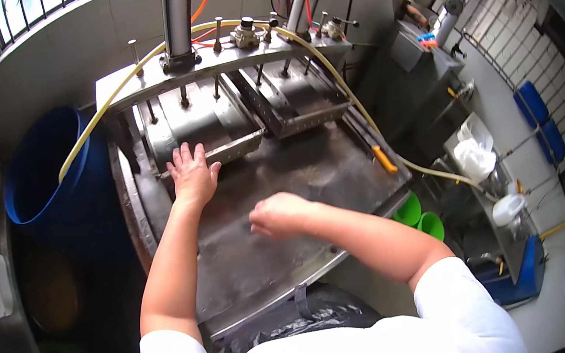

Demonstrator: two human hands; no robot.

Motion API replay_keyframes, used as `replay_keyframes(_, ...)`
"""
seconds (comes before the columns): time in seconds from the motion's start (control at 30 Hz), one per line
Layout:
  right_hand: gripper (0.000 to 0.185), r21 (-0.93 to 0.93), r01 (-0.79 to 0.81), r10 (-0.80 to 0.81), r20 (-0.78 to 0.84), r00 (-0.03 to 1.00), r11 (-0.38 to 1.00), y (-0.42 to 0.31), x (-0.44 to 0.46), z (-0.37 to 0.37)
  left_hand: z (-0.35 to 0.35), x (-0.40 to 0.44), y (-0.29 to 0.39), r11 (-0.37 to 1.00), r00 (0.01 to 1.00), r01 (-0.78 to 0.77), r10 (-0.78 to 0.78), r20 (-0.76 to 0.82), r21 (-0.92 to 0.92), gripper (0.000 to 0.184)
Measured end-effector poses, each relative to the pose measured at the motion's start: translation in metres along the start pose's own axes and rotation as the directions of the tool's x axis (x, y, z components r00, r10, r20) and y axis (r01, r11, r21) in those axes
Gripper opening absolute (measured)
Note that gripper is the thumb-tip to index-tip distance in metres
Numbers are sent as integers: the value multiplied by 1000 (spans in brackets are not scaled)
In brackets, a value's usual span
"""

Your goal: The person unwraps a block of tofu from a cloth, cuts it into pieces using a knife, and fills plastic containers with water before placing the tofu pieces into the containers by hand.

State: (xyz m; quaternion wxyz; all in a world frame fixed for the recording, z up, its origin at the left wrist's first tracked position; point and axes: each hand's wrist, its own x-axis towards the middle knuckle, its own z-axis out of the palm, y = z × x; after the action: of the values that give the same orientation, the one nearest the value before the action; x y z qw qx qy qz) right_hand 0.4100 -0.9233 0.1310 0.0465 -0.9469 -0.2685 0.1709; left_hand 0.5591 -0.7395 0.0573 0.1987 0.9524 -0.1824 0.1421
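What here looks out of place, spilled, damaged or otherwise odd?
Nothing is plainly broken or spilled. The yellow hose drapes across the metal press frame, one end at the mouth of the blue barrel, which looks a little untidy. An orange-handled tool also lies near the right edge of the worktop, perhaps left there.

Hands [193,179]: two
Press plates [188,126]: two
Blue barrel [49,212]: just one
Orange-handled tool [384,159]: one
Bright green tubs [431,226]: I spot two
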Motion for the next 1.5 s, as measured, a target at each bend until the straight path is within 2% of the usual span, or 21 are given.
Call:
replay_keyframes(0.03, 32, -32, -49, 47, -36, 998, 998, 28, 9, -17, 13, 16, 10, 996, 996, 81, -80, -30, 45, 71)
replay_keyframes(0.1, 33, -84, -202, 203, -3, 979, 976, 83, 30, -68, 19, 39, 27, 974, 908, 176, -218, 358, 144, 79)
replay_keyframes(0.17, 29, -85, -182, 143, -337, 930, 980, 167, 59, -109, 23, 46, 41, 960, 896, 210, -265, 357, 186, 84)
replay_keyframes(0.23, 24, 114, -234, 249, -665, 704, 966, 255, 92, -163, 26, 45, 35, 970, 906, 180, -228, 357, 163, 83)
replay_keyframes(0.27, 26, -160, -349, 152, -683, 715, 924, 286, 98, -195, 28, 43, 30, 978, 913, 144, -191, 361, 153, 83)
replay_keyframes(0.37, 33, 75, -448, 332, -781, 529, 891, 364, 152, -245, 20, 49, 38, 973, 882, 181, -224, 415, 142, 85)
replay_keyframes(0.43, 35, 12, -418, 312, -685, 659, 908, 371, 178, -265, 22, 52, 39, 965, 863, 214, -259, 433, 152, 89)
replay_keyframes(0.47, 34, 175, -422, 446, -530, 721, 890, 361, 186, -269, 20, 53, 42, 964, 856, 209, -262, 446, 166, 90)
replay_keyframes(0.53, 36, 81, -635, 599, -440, 669, 769, 343, 218, -273, 16, 55, 45, 959, 846, 198, -271, 458, 201, 92)
replay_keyframes(0.6, 42, -62, -536, 487, -343, 803, 842, 265, 203, -290, 17, 57, 54, 955, 839, 192, -279, 467, 226, 96)
replay_keyframes(0.67, 77, 365, -508, 626, -442, 643, 780, 255, 257, -261, 31, 49, 52, 956, 846, 189, -274, 457, 223, 98)
replay_keyframes(0.73, 83, 590, -18, 497, -663, 559, 807, 280, 235, -220, 25, 58, 53, 953, 828, 191, -286, 482, 236, 102)
replay_keyframes(0.77, 75, 615, 145, 405, -660, 633, 775, 279, 192, -208, 28, 56, 54, 951, 839, 184, -283, 465, 247, 102)
replay_keyframes(0.8, 53, 319, 251, 173, -865, 471, 914, 300, 185, -152, 38, 51, 51, 946, 861, 178, -282, 424, 270, 105)
replay_keyframes(0.9, 21, 374, 389, 64, -785, 617, 842, 256, 28, -61, 58, 21, 59, 910, 963, 69, -168, 210, 408, 112)
replay_keyframes(0.97, 16, 478, 366, 92, -697, 711, 798, 248, -63, 53, 72, -4, 73, 937, 986, 89, -131, 104, 338, 111)
replay_keyframes(1.0, 19, 589, 127, 179, -432, 884, 798, 238, -129, 86, 84, -14, 72, 955, 977, 109, -154, 147, 277, 105)
replay_keyframes(1.1, 20, 755, -204, 582, -273, 766, 623, 213, -280, 186, 82, 2, 83, 945, 955, 225, -262, 136, 237, 101)
replay_keyframes(1.17, 22, 845, -446, 779, 58, 624, 294, 203, -348, 209, 89, 36, 66, 928, 928, 267, -320, 189, 261, 91)
replay_keyframes(1.27, 26, 903, -389, 832, 68, 551, 184, 196, -374, 200, 60, 87, 75, 909, 778, 318, -412, 474, 268, 71)
replay_keyframes(1.5, 22, 740, -38, 578, -491, 652, 671, 228, -298, 114, 34, 48, 127, 874, 744, 241, -446, 498, 422, 61)
